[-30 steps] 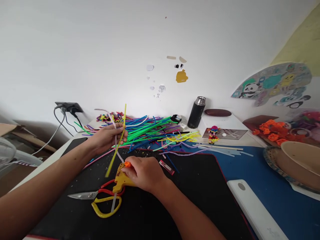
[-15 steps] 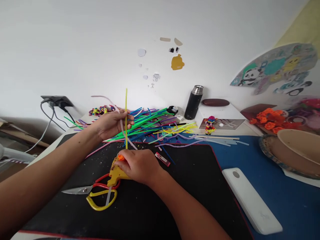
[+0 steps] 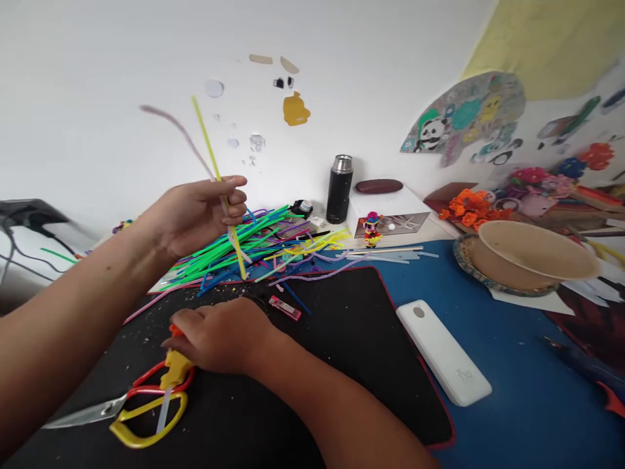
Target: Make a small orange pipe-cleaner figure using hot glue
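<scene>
My left hand (image 3: 209,212) is closed around two pipe cleaners, a yellow one (image 3: 206,137) and a pale pink one (image 3: 181,130). Both stick up past the fingers, and their lower ends come out below. On the mat, my right hand (image 3: 229,335) grips a yellow glue gun (image 3: 176,368) with an orange part by the thumb; much of it is hidden under the palm. A clear glue stick (image 3: 164,410) protrudes from the gun's end. Scissors (image 3: 151,404) with red and yellow handles lie below it, partly covered by the gun and stick.
Behind the black mat (image 3: 351,339) lies a heap of coloured pipe cleaners (image 3: 244,241). A black flask (image 3: 340,189) stands by a white box (image 3: 405,202) with a small figure (image 3: 372,229) in front. A white power bank (image 3: 442,352) and round basket (image 3: 508,267) are at right.
The view has turned to the right. My left hand has lifted the pipe cleaners, which now lean leftward, away from the glue gun. My right hand keeps its grip on the gun.
</scene>
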The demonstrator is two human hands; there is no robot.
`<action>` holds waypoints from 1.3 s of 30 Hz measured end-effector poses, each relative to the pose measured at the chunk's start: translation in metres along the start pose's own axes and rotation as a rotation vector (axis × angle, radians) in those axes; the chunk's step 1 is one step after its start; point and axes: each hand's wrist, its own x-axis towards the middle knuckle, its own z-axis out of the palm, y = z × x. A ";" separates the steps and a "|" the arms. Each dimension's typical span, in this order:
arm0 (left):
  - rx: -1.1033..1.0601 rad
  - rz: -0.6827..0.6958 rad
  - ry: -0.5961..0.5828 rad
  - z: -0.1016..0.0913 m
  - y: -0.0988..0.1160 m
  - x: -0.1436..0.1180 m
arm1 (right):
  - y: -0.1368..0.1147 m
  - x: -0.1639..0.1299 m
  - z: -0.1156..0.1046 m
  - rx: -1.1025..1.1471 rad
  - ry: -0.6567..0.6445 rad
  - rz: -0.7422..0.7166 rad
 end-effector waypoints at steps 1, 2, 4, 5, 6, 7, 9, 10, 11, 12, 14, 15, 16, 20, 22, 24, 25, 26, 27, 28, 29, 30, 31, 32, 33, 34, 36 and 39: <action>0.000 -0.002 0.002 0.007 0.000 0.001 | -0.001 0.000 0.000 -0.001 -0.011 -0.013; -0.006 -0.013 0.001 0.015 -0.003 0.003 | -0.002 0.000 0.000 -0.002 -0.026 -0.020; -0.027 -0.055 -0.013 0.031 -0.012 0.004 | -0.004 0.001 -0.001 -0.001 -0.057 -0.023; -0.034 -0.081 -0.024 0.038 -0.019 0.005 | -0.005 0.001 -0.002 0.005 -0.071 -0.022; -0.036 -0.106 -0.036 0.046 -0.026 0.006 | -0.005 0.002 -0.002 0.015 -0.083 -0.025; -0.032 -0.129 -0.045 0.053 -0.035 0.006 | -0.005 0.003 -0.003 0.028 -0.094 -0.031; -0.002 -0.180 -0.056 0.063 -0.054 0.006 | -0.003 0.005 -0.004 0.067 -0.123 -0.057; 0.030 -0.212 -0.061 0.067 -0.063 0.007 | -0.001 0.006 -0.004 0.093 -0.138 -0.069; 0.078 -0.248 -0.071 0.070 -0.072 0.008 | 0.000 0.007 -0.004 0.117 -0.153 -0.082; 0.139 -0.280 -0.086 0.071 -0.080 0.009 | 0.002 0.008 -0.003 0.138 -0.165 -0.100; 0.288 -0.294 -0.110 0.071 -0.094 0.013 | 0.005 0.009 -0.001 0.161 -0.168 -0.114; 0.365 -0.283 -0.115 0.071 -0.099 0.015 | 0.005 0.009 0.000 0.164 -0.168 -0.112; 0.431 -0.268 -0.114 0.070 -0.102 0.018 | 0.005 0.009 0.001 0.167 -0.175 -0.108; 0.506 -0.282 -0.130 0.067 -0.106 0.030 | -0.001 0.007 0.007 0.169 -0.243 -0.069; 0.441 -0.314 -0.155 0.067 -0.105 0.033 | -0.004 0.006 0.008 0.166 -0.253 -0.057; 0.343 -0.326 -0.168 0.071 -0.104 0.034 | -0.005 0.006 0.009 0.181 -0.258 -0.054; 0.291 -0.333 -0.170 0.073 -0.104 0.034 | -0.004 0.007 0.009 0.188 -0.263 -0.057; 0.241 -0.343 -0.167 0.077 -0.104 0.034 | -0.004 0.007 0.009 0.195 -0.267 -0.063; 0.198 -0.354 -0.157 0.080 -0.104 0.034 | -0.003 0.008 0.009 0.201 -0.269 -0.069; 0.160 -0.364 -0.144 0.084 -0.103 0.035 | -0.002 0.008 0.009 0.209 -0.270 -0.074; 0.128 -0.374 -0.129 0.088 -0.104 0.035 | -0.001 0.008 0.009 0.220 -0.265 -0.074; 0.098 -0.382 -0.119 0.092 -0.104 0.035 | 0.000 0.009 0.008 0.236 -0.247 -0.068; 0.071 -0.386 -0.111 0.095 -0.105 0.036 | 0.000 0.009 0.008 0.253 -0.221 -0.065; 0.049 -0.386 -0.108 0.097 -0.106 0.037 | 0.001 0.009 0.007 0.268 -0.191 -0.065; 0.036 -0.384 -0.101 0.098 -0.108 0.038 | 0.002 0.010 0.006 0.279 -0.169 -0.070; 0.036 -0.385 -0.092 0.098 -0.110 0.039 | 0.003 0.010 0.005 0.288 -0.160 -0.077; 0.084 -0.405 -0.069 0.094 -0.113 0.039 | 0.003 0.011 0.004 0.287 -0.205 -0.081; 0.195 -0.437 -0.058 0.080 -0.109 0.035 | 0.003 0.012 0.004 0.249 -0.343 -0.069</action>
